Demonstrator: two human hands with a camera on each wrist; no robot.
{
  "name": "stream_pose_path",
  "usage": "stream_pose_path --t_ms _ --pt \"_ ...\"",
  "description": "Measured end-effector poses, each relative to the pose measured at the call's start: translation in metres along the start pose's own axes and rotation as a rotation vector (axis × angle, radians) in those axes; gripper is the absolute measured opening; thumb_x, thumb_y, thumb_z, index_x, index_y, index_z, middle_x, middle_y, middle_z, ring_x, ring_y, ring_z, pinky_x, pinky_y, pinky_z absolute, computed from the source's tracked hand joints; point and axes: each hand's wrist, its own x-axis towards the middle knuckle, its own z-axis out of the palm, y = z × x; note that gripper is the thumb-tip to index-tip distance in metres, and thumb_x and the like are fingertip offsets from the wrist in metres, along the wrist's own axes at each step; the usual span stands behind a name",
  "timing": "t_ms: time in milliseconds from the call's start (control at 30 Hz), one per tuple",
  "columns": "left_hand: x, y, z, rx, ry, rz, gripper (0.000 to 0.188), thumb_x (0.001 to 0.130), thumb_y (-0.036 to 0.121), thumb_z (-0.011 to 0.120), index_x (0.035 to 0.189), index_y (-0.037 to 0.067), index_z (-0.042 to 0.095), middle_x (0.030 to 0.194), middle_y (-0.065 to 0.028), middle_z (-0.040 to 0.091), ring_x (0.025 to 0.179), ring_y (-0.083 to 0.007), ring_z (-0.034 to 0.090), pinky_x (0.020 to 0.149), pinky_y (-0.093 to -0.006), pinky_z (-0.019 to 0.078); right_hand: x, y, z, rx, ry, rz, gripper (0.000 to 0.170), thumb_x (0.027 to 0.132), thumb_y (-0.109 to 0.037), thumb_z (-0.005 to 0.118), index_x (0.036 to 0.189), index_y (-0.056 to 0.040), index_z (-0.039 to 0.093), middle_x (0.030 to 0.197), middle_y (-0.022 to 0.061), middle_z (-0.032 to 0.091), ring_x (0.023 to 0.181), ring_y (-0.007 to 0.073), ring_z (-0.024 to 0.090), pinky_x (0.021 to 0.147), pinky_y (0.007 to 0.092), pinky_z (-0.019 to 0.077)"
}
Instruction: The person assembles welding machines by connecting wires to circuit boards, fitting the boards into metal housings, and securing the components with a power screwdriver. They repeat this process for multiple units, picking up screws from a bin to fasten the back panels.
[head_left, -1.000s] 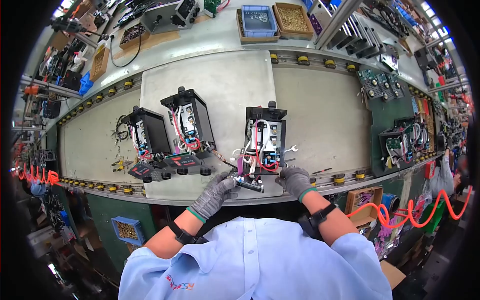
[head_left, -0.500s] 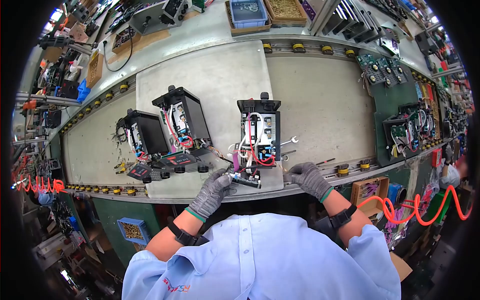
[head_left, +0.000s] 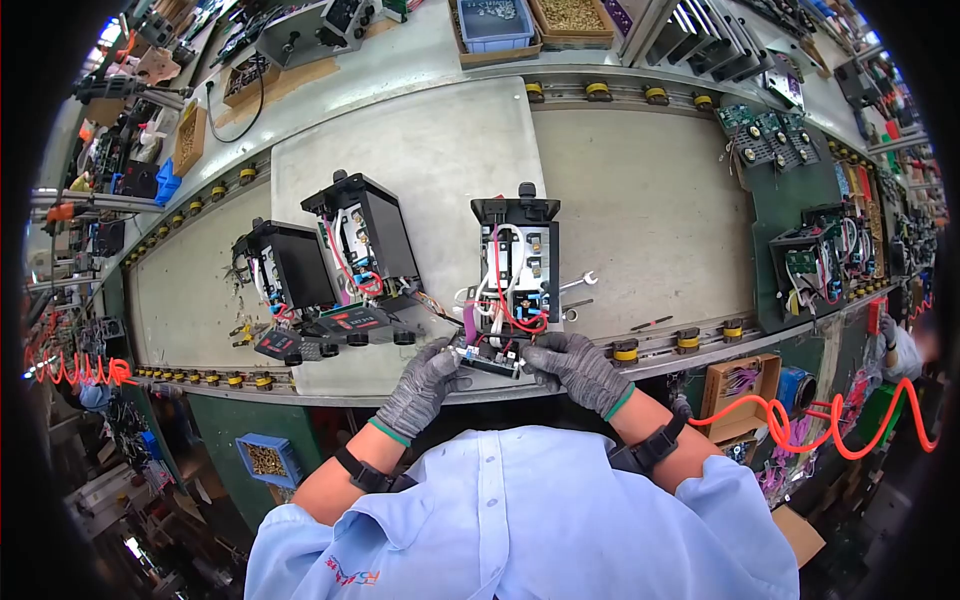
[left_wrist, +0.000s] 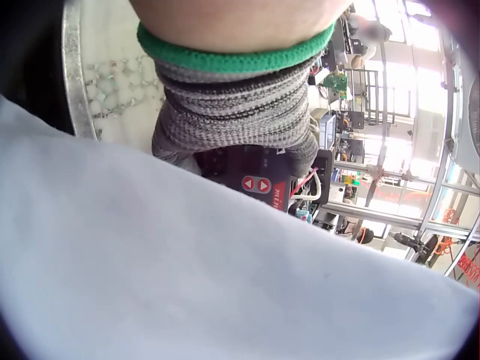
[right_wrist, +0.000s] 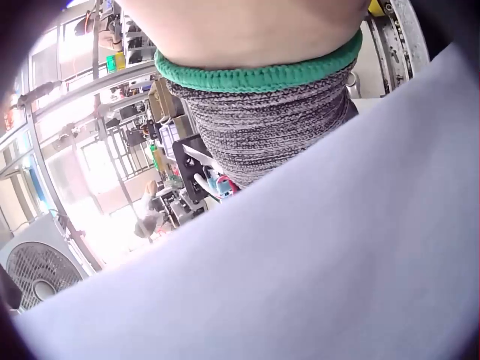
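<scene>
Both hands wear grey knit gloves with green cuffs. My left hand (head_left: 420, 385) grips the left end of a front panel (head_left: 485, 358) with a circuit board on its upturned back. In the left wrist view, the panel's dark face (left_wrist: 259, 169) shows red arrow buttons between fingers and thumb. My right hand (head_left: 582, 370) pinches the panel's right end; in the right wrist view its fingers are hidden behind the shirt. Red, white and purple wires run from the panel to an open black device case (head_left: 515, 265) just beyond.
Two similar wired cases, a middle one (head_left: 365, 235) and a left one (head_left: 290, 265), stand on the left. An open-ended wrench (head_left: 580, 281) and a thin screwdriver (head_left: 652, 323) lie on the right. Rollers (head_left: 688, 340) line the bench edge. An orange coiled hose (head_left: 830, 425) hangs at the right.
My right hand moved off to the right of the panel, then came back to its right end. The left hand keeps hold of the panel. The head view has shifted slightly.
</scene>
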Motion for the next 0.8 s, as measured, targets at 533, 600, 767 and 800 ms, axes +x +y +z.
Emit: stream_pose_path --t_ms 533,600,767,800 --pt "0.002 -0.008 -0.002 -0.02 -0.017 0.047 0.072 0.084 0.042 0.078 0.139 0.006 0.049 0.121 -0.0062 0.065 0.103 -0.0206 0.065 0.089 -0.0413 0.0562 0.0 -0.016 0.018 -0.504 0.183 -0.061 0.039 0.091 -0.036 0.073 0.1 0.0022 0.073 0.07 0.0026 0.061 0.063 0.0105 0.053 0.06 0.03 0.0464" --pt "0.0 -0.009 0.0 -0.014 0.016 0.064 0.073 0.084 0.041 0.078 0.139 0.005 0.047 0.122 -0.0069 0.064 0.104 -0.0205 0.065 0.089 -0.0411 0.0561 -0.003 -0.022 0.021 -0.44 0.175 -0.03 0.036 0.093 -0.032 0.072 0.104 0.0017 0.073 0.071 0.0024 0.061 0.062 0.0103 0.052 0.058 0.0295 0.0459" --pt "-0.001 -0.009 0.002 -0.021 0.018 0.067 0.076 0.084 0.04 0.078 0.141 0.003 0.043 0.124 -0.0089 0.062 0.106 -0.0203 0.064 0.089 -0.0404 0.0559 -0.005 -0.02 0.025 -0.322 0.156 -0.028 0.034 0.094 -0.031 0.071 0.106 0.0012 0.072 0.072 0.0019 0.061 0.061 0.0098 0.053 0.056 0.0287 0.0461" --pt "-0.002 -0.01 0.003 -0.026 0.017 0.075 0.078 0.084 0.039 0.078 0.142 0.002 0.042 0.124 -0.0094 0.062 0.106 -0.0201 0.064 0.088 -0.0402 0.0558 -0.005 -0.018 0.026 -0.318 0.153 -0.013 0.034 0.095 -0.031 0.07 0.106 0.0011 0.072 0.073 0.0015 0.061 0.06 0.0095 0.052 0.056 0.0285 0.0463"
